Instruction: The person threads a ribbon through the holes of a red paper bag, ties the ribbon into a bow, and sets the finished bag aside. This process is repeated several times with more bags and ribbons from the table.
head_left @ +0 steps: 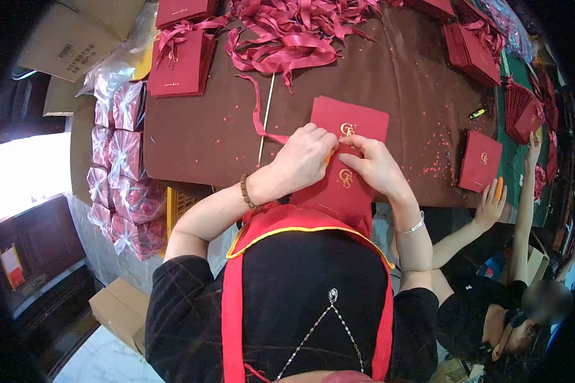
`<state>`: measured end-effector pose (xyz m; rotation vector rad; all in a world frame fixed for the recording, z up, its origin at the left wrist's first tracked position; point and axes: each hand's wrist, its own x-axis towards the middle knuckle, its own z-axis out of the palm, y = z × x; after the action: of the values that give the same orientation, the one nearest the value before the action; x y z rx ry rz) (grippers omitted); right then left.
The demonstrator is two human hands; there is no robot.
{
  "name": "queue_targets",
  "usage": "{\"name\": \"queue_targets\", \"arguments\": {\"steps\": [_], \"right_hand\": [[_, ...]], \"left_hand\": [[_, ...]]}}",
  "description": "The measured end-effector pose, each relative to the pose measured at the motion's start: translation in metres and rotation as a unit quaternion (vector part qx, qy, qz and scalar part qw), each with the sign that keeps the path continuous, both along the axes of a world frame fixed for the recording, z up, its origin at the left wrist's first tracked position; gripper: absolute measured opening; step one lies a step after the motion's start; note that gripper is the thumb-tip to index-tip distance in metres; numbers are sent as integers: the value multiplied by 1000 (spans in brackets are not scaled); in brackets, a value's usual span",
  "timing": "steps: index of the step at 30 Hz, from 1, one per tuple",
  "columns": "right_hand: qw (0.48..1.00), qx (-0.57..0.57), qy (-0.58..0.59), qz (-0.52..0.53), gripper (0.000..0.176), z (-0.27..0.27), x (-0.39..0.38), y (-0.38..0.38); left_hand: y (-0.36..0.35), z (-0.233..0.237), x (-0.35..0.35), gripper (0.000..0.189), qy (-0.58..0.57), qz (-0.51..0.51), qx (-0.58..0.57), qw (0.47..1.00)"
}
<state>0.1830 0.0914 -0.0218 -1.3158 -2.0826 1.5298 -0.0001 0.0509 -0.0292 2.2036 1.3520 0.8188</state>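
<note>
Two flat red paper bags with gold monograms are in front of me, the rear bag (364, 121) on the table and the front bag (338, 195) overlapping it toward my lap. My left hand (306, 156) is closed at the front bag's top edge, with an orange cover on a finger. A red ribbon (257, 115) runs across the table into that hand. Opposite it, my right hand (374, 165) pinches the same top edge with thumb and forefinger. The fingertips of both hands nearly meet, and what lies between them is mostly hidden.
A heap of red ribbons (287, 38) lies at the back beside a bag stack (179, 64). A thin pale stick (267, 118) lies left of my hands. At right, a co-worker's hand (492, 203) touches another red bag (480, 159). Plastic-wrapped packs (126, 159) stand left.
</note>
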Motion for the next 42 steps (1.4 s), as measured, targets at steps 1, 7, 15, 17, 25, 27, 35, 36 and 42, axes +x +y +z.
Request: {"name": "queue_targets", "arguments": {"steps": [1, 7, 15, 17, 25, 27, 35, 36, 42], "right_hand": [[999, 34, -24, 0, 31, 0, -1, -2], [1000, 15, -3, -17, 29, 10, -2, -4], [1000, 19, 11, 8, 33, -2, 0, -8], [1000, 6, 10, 21, 34, 7, -1, -6], [997, 7, 19, 78, 32, 43, 9, 17], [996, 3, 24, 88, 30, 46, 9, 21], [997, 6, 52, 50, 24, 37, 5, 1], [997, 35, 46, 58, 24, 37, 3, 0], [989, 121, 75, 48, 21, 46, 0, -14]], "left_hand": [[-1, 1, 1, 15, 43, -1, 2, 999], [-2, 15, 16, 29, 95, -1, 21, 995], [-3, 17, 5, 42, -41, -3, -104, 994], [2, 20, -5, 39, -19, -29, -161, 986], [18, 45, -13, 21, 95, -13, 26, 995], [22, 45, -13, 23, 75, -23, 14, 997], [52, 21, -30, 21, 4, -150, -254, 956], [60, 15, -32, 21, -47, -196, -328, 923], [93, 18, -30, 21, -78, -398, -499, 766]]}}
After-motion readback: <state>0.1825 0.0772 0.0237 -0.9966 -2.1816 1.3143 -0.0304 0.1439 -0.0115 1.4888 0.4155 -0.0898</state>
